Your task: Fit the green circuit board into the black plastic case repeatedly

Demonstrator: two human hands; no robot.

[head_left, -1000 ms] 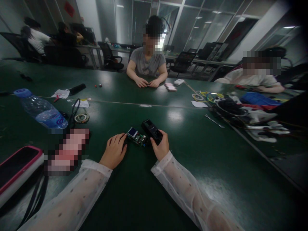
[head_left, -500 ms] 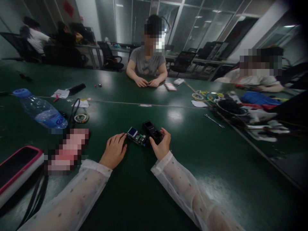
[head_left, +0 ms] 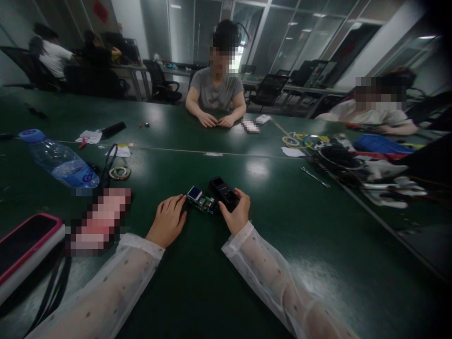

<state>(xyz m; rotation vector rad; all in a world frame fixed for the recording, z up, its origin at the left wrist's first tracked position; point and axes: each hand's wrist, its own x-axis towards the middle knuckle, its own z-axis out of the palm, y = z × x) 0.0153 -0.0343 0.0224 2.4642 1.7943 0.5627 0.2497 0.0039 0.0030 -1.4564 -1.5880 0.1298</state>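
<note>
On the green table lies a small green circuit board with a little square screen at its left end. My left hand rests palm down beside it, fingers stretched out, the fingertips at the board's left edge. To the right of the board is a black plastic casing with a rectangular window. My right hand grips the casing's near end between thumb and fingers. The fingers' far sides are partly hidden behind the casing.
A water bottle, a bracelet, a blurred pink item and a red-rimmed device lie left. Rightward are a wrench and a heap of cables and parts. A person sits opposite; others sit farther off.
</note>
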